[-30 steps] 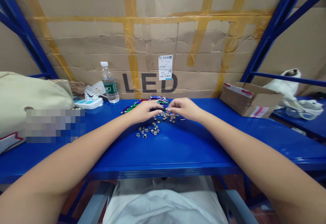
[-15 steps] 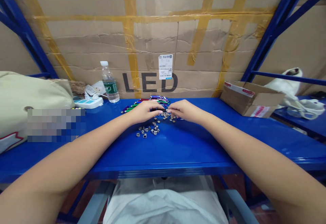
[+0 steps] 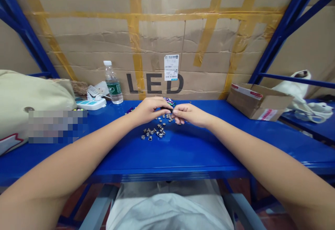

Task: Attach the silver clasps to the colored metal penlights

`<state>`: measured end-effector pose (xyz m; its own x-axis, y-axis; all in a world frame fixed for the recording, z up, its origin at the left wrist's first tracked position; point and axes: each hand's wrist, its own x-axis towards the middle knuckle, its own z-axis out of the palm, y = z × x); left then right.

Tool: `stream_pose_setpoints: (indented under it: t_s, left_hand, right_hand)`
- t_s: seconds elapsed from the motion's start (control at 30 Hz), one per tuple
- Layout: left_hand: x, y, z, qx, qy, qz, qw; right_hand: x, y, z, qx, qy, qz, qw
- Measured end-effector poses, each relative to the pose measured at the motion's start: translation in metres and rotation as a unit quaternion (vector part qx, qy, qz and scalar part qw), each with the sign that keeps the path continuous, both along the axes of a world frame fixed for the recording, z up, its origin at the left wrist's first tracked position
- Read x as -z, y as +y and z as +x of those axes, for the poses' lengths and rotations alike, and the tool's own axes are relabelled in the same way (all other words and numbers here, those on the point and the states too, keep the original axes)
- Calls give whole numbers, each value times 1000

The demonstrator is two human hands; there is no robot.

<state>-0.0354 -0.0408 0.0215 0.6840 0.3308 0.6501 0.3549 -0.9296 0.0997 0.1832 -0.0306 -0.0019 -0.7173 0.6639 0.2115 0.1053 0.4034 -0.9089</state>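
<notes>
Blue table (image 3: 209, 149), two hands (image 3: 145, 112) at one dark piece (image 3: 166, 109), one bottle (image 3: 114, 87)

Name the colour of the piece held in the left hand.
The piece in the left hand looks black, best seen in the head view.

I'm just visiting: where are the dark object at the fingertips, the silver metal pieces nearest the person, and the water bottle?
Dark object (image 3: 166, 109): head view, on its visible strip.
Silver metal pieces (image 3: 152, 132): head view, on one near the group's middle.
Water bottle (image 3: 114, 88): head view, on its green label.
</notes>
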Motion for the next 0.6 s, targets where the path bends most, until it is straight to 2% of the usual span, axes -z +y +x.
stream_pose_setpoints:
  t_s: [0.1,0.17,0.2,0.27,0.33,0.4,0.47,0.53,0.6]
  left_hand:
    - [0,-4,1,4,-24,19,1000]
    - [1,-5,3,-12,-48,22,999]
    - [2,-4,5,-24,-61,15,998]
    - [6,-1,7,-53,-93,-22,994]
    - [11,3,8,-73,-120,-90,986]
    - [15,6,10,-76,-136,-167,974]
    - [17,6,11,-75,-146,-224,961]
    - [18,3,14,-80,-157,-250,952]
    - [18,0,17,-85,-177,-246,949]
  right_hand:
    - [1,-3,-2,-36,74,-130,988]
    - [0,-4,-3,-40,91,-160,982]
    - [-1,-4,-4,-32,90,-150,984]
    - [-3,-3,-5,1,63,-78,995]
    - [-4,-1,-4,55,10,61,997]
    - [-5,2,-3,107,-55,219,968]
    - [-5,2,-1,146,-107,342,922]
    - [-5,1,-1,176,-142,410,884]
    - [-6,-1,-2,206,-155,436,862]
